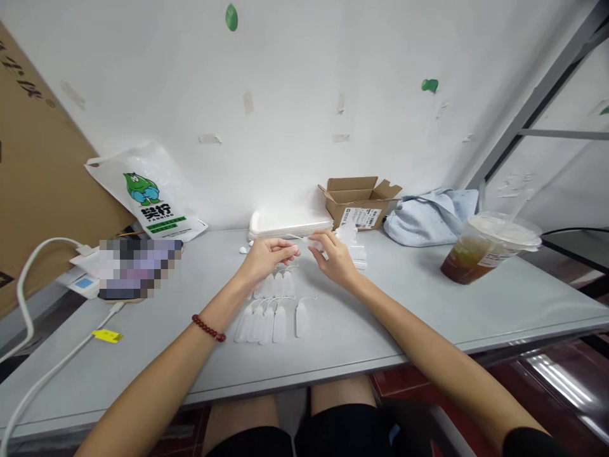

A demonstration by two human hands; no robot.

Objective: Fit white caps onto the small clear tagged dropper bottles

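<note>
Left hand (266, 258) pressing fingertips together, on what I can't tell! Right hand (337, 260) pinches a translucent piece (314, 244) over the table (409, 311), beyond the corded tags (280, 325).

Backed by a white wall (285, 76) dotted with green leaf decals (231, 17) and scraps of tape (210, 139), with a grey worktop (380, 324) set against it, bounded at the right by a grey frame (526, 115), and floored below in glossy dark red tiles (399, 384) reflecting bright streaks of light (559, 381)
</note>
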